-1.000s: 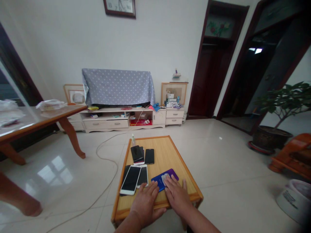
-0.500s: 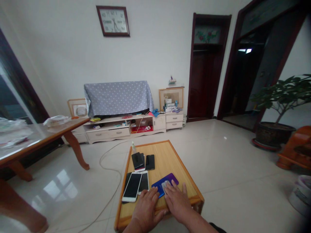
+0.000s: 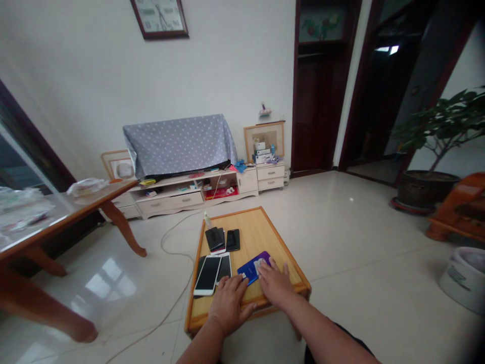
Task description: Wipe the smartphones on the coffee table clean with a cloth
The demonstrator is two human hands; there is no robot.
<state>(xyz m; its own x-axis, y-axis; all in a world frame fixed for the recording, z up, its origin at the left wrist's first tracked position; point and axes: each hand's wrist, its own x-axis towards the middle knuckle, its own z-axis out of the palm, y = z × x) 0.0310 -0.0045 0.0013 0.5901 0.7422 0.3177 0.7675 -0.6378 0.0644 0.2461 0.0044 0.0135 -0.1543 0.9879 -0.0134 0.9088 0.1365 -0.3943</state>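
Note:
A small low wooden table [image 3: 265,232] stands on the tiled floor in front of me. My left hand [image 3: 228,302] lies flat and open on its near edge, fingers spread, touching the corner of a blue and purple phone [image 3: 252,267]. My right hand [image 3: 276,282] lies flat and open beside it, fingertips on that phone next to a small white piece [image 3: 258,264]. Left of the hands, a white-framed phone [image 3: 207,274] rests over other phones. Farther back lie a stacked pair of black phones [image 3: 215,239] and a single black phone [image 3: 233,239]. A small bottle [image 3: 206,219] stands at the far left corner.
A white cable [image 3: 172,242] loops across the floor left of the table. A larger wooden table [image 3: 56,217] with bags stands at left. A cloth-covered TV [image 3: 178,144] sits on a cabinet at the wall. A potted plant [image 3: 432,167], an orange wooden piece [image 3: 460,207] and a white bucket [image 3: 464,278] are at right.
The view has shifted and pulled back, so the table looks smaller and my forearms show more. Both hands stay flat at the blue phone; the phones have not moved.

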